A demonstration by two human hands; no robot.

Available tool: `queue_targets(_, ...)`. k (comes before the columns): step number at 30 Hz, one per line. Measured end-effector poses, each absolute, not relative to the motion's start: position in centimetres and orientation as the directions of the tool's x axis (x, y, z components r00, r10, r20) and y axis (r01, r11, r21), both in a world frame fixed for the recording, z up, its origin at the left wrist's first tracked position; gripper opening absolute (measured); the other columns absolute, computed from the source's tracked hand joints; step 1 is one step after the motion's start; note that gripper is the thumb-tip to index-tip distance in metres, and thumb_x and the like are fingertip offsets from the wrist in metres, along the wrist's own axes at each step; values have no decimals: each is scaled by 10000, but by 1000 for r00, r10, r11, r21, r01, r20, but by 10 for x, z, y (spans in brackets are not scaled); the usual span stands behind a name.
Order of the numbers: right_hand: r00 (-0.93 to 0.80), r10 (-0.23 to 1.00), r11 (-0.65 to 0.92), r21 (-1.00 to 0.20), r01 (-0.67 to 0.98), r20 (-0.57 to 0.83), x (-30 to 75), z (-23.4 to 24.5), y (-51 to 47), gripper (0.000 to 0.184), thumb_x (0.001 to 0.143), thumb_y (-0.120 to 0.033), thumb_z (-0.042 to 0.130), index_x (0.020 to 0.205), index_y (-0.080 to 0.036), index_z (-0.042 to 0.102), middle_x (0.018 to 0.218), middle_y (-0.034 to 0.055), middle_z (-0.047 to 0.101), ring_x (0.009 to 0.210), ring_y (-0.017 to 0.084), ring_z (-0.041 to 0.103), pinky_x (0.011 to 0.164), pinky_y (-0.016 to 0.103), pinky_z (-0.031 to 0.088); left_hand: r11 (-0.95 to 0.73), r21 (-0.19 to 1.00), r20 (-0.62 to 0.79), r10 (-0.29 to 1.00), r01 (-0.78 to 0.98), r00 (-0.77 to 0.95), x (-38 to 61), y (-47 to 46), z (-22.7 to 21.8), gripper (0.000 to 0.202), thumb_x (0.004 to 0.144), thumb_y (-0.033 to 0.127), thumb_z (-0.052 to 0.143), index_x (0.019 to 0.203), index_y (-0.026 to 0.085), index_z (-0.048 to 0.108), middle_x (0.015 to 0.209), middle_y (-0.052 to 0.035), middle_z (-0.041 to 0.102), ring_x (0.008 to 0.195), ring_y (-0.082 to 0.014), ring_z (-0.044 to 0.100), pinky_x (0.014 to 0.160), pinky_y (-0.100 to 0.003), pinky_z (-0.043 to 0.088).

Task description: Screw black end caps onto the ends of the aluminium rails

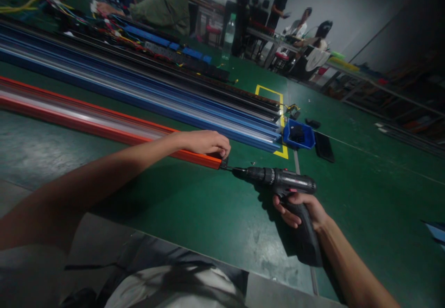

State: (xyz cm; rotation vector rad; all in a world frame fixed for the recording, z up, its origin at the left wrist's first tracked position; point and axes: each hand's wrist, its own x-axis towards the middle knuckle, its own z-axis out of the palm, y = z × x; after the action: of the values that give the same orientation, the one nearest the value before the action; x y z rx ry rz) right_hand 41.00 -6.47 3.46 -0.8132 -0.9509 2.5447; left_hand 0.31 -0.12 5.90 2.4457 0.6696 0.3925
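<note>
A long orange metal profile (200, 158) lies across the green table. My left hand (206, 143) is closed over its right end, with the fingers curled at a small dark end piece (224, 163); what the fingertips grip is hidden. My right hand (306, 208) is wrapped around the handle of a black cordless drill (288, 181). The drill points left, and its thin bit meets the dark piece at the profile's end. A small screw (253, 163) lies on the table just behind the chuck.
Blue profiles (208, 122) lie behind the orange one. A blue bin (306, 143) with dark parts and a black phone-like slab (324, 147) sit to the right. Wiring, a bottle (229, 37) and a co-worker's green sleeve (163, 4) are farther back.
</note>
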Motion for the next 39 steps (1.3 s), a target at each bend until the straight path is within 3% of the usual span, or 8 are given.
queue_targets(4, -806, 432, -740, -670, -60, -405, 409, 35, -64, 435, 828, -283, 614, 1176, -37, 699, 1011, 193, 757, 425, 53, 512, 447, 208, 493, -706, 593, 115, 551, 388, 827, 4, -3, 61, 209, 965, 158, 520, 894, 196, 713, 917, -32, 692, 830, -119, 632, 771, -206, 442)
queue_targets(6, -805, 432, -734, -677, -52, -406, 409, 35, -63, 405, 837, -281, 612, 1146, -37, 706, 1031, 211, 760, 427, 52, 508, 455, 209, 497, -703, 595, 114, 553, 389, 825, 4, -4, 62, 208, 965, 161, 524, 892, 197, 715, 914, -30, 690, 827, -119, 631, 767, -209, 441)
queue_targets(16, -823, 438, -708, -703, -69, -360, 410, 33, -62, 266, 872, -261, 608, 975, -47, 729, 812, 84, 700, 407, 33, 444, 455, 189, 517, -723, 573, 130, 545, 386, 829, 3, -2, 59, 196, 955, 138, 529, 897, 198, 707, 926, -28, 701, 829, -113, 639, 758, -199, 436)
queue_targets(31, -800, 457, -722, -687, -79, -389, 409, 34, -65, 259, 862, -277, 635, 935, -46, 726, 776, 60, 662, 393, 30, 439, 444, 190, 515, -712, 577, 119, 557, 400, 822, 4, -4, 60, 191, 939, 112, 536, 870, 190, 697, 915, -24, 700, 799, -110, 624, 740, -200, 422)
queue_targets(39, -786, 453, -723, -689, -48, -421, 408, 38, -65, 282, 845, -282, 624, 961, -44, 721, 795, 98, 691, 391, 40, 440, 437, 204, 507, -712, 575, 119, 559, 402, 821, 4, -3, 60, 182, 954, 150, 541, 877, 195, 700, 909, -25, 694, 816, -118, 622, 755, -203, 422)
